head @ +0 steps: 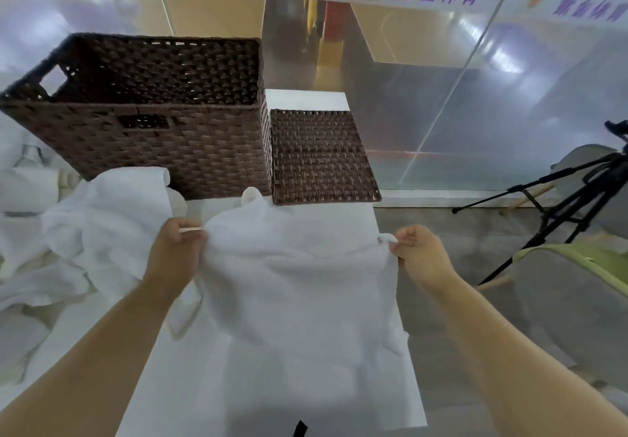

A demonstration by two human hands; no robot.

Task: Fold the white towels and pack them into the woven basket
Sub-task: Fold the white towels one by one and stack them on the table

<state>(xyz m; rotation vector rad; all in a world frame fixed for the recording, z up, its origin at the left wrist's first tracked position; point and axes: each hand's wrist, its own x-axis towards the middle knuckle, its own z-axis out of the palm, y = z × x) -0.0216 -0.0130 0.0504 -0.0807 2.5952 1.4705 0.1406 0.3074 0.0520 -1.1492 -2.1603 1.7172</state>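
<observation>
Left hand (176, 246) and right hand (419, 253) each pinch a top corner of the white towel (299, 283) in curled fingers, holding it above the worktop (390, 385); woven basket (153, 130) stands behind.

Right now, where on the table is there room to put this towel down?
Bare table near you, below the held towel; a small strip behind the lid. Left is crowded with the towel pile, basket behind.
</observation>
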